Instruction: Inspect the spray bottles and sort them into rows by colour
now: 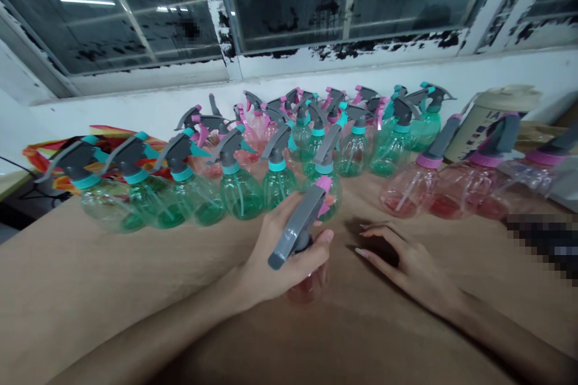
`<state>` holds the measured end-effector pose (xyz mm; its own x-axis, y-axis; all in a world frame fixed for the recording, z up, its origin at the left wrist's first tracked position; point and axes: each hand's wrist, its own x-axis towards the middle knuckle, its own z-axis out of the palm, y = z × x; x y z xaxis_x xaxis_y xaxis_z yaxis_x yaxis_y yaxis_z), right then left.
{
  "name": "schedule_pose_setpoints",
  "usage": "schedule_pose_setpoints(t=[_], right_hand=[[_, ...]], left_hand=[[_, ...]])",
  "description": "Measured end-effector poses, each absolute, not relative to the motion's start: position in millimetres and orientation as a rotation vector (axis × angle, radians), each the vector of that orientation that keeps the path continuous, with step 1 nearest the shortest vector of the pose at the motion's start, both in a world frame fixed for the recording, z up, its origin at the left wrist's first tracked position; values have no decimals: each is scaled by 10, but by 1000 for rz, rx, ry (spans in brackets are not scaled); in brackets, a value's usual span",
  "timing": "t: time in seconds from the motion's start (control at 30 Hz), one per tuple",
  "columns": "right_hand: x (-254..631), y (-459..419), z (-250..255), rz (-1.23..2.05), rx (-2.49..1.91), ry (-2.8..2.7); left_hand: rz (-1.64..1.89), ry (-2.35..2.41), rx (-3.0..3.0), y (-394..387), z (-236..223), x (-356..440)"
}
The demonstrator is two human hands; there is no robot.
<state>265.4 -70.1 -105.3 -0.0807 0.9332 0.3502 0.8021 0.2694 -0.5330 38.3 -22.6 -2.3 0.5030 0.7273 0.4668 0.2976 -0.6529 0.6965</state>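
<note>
My left hand point(289, 246) is wrapped round the neck of a pink spray bottle point(307, 289) with a grey and pink trigger head. The bottle is at the near middle of the table; the hand hides much of its body. To the right of it, my right hand point(397, 252) hovers low over or rests on the wood, fingers curved and apart, holding nothing. Just beyond the left hand stands a row of green spray bottles point(241, 192) with turquoise collars. Past the right hand are pink spray bottles point(409, 186) with pink collars.
More green and pink spray bottles point(352, 150) crowd the back of the wooden table point(135, 289) below the window point(352, 0). A beige printed container point(492, 114) stands at the back right. Orange and yellow crumpled material point(58, 159) lies behind the left bottles. A blurred dark object lies far right.
</note>
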Motion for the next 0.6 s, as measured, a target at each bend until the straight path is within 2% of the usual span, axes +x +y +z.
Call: schedule_pose_setpoints(t=[0.6], right_hand=[[2664, -702, -1089, 245, -1536, -1916]], left_hand=[[1042, 873, 2238, -237, -10, 378]])
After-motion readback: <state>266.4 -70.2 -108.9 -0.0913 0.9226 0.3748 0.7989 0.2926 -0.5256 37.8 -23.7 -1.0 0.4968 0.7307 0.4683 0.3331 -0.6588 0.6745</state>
